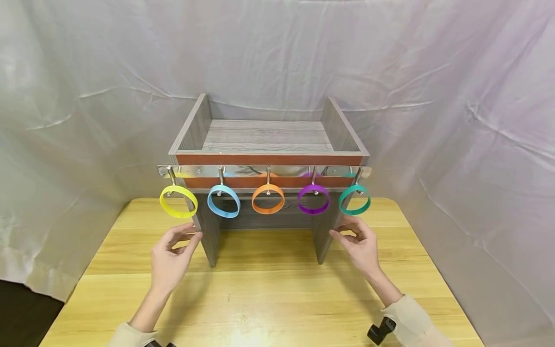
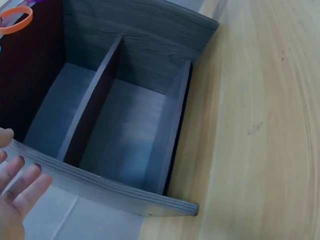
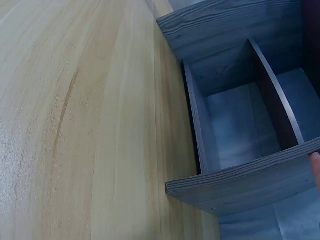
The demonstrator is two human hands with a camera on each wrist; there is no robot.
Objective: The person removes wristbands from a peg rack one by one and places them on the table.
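Observation:
A grey wood-grain shelf unit (image 1: 269,159) stands on the table, a shiny metal hook rail (image 1: 199,170) across its front. From its hooks hang thin rings: yellow (image 1: 178,215), light blue (image 1: 223,214), orange (image 1: 268,210), purple (image 1: 313,211) and green (image 1: 354,211). My left hand (image 1: 170,255) pinches the lower left side panel near its front edge, thumb and fingers on either side; the left wrist view shows these fingers (image 2: 32,192) fairly straight. Opposite, my right hand (image 1: 362,246) pinches the right panel's edge. Only a fingertip (image 3: 315,165) shows in the right wrist view.
The light wooden table (image 1: 260,299) extends in front of the unit and to both sides. Grey fabric (image 1: 269,58) hangs behind and along the sides. In the wrist views, a crosswise divider (image 2: 92,100) splits the unit's underside.

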